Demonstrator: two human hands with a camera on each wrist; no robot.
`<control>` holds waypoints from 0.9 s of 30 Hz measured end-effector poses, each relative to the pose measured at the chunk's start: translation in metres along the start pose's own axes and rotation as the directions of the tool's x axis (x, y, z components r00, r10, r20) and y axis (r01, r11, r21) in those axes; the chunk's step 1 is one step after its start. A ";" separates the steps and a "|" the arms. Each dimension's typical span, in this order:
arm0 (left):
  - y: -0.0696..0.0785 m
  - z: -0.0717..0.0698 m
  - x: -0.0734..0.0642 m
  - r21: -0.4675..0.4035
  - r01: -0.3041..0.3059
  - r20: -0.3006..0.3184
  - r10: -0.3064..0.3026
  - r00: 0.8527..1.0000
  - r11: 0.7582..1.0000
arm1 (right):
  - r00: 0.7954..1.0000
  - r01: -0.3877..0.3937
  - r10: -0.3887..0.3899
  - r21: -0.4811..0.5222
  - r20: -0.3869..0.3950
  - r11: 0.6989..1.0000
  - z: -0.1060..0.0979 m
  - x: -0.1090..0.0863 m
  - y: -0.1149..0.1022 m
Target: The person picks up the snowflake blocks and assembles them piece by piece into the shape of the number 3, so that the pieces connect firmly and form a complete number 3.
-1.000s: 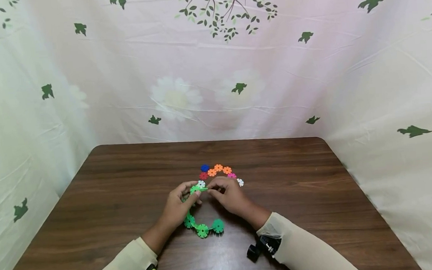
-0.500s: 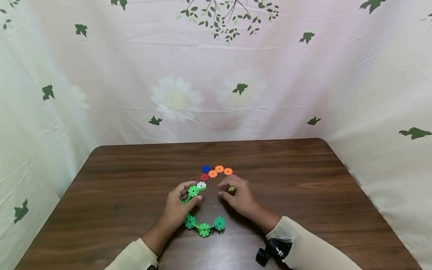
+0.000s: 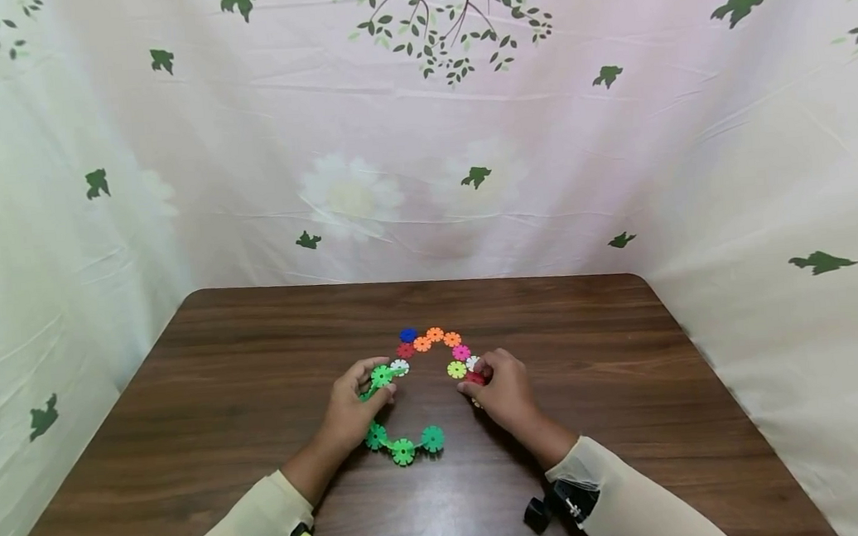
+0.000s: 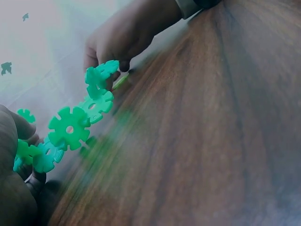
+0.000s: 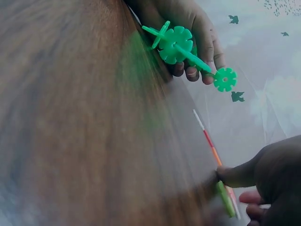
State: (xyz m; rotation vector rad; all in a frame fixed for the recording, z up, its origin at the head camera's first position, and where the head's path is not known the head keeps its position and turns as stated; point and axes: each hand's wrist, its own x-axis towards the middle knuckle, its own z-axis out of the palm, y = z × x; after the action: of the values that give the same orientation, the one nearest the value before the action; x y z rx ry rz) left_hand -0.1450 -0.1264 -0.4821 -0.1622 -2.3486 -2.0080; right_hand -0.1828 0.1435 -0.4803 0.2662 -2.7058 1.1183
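Note:
My left hand [image 3: 352,398] holds a curved chain of interlocked green flower-shaped discs [image 3: 403,451] between thumb and fingers. In the left wrist view, the chain's linked discs [image 4: 69,128] stretch away from that hand. Its lower end hangs toward me in the head view. Over the right end of an arc of loose flower discs is my right hand [image 3: 505,387], its thumb and fingers apart around a red disc [image 3: 475,378]. A white disc [image 3: 472,364] is partly covered by those fingers. Left of them lies a yellow-green disc [image 3: 456,370].
The arc on the brown wooden table [image 3: 256,363] includes orange discs [image 3: 435,334], a blue disc [image 3: 408,335], another red disc [image 3: 405,350], a pink disc [image 3: 461,352] and a second white disc [image 3: 400,368]. A printed curtain [image 3: 405,137] encloses the table's back and sides.
My right hand has moved right, away from the green chain, to the discs at the arc's right end. The yellow-green disc has come into view. My left hand stays with the chain.

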 end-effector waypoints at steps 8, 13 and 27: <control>-0.001 -0.002 0.000 0.002 0.025 0.012 -0.025 1.000 1.000 | 0.975 -0.116 0.144 -0.168 0.170 0.979 -0.020 0.005 -0.005; -0.001 -0.003 0.001 0.009 0.011 0.014 -0.011 1.000 1.000 | 0.934 -0.189 0.242 -0.211 0.262 0.959 -0.033 0.012 -0.006; 0.000 -0.002 -0.002 0.019 -0.017 0.032 0.017 0.999 1.000 | 0.932 -0.186 0.169 0.023 0.320 0.982 -0.028 0.009 -0.012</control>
State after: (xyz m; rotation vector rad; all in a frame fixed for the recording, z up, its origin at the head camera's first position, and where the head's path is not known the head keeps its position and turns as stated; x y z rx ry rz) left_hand -0.1431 -0.1281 -0.4819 -0.2136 -2.3761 -1.9892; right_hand -0.1854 0.1538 -0.4504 0.2299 -3.0367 1.2979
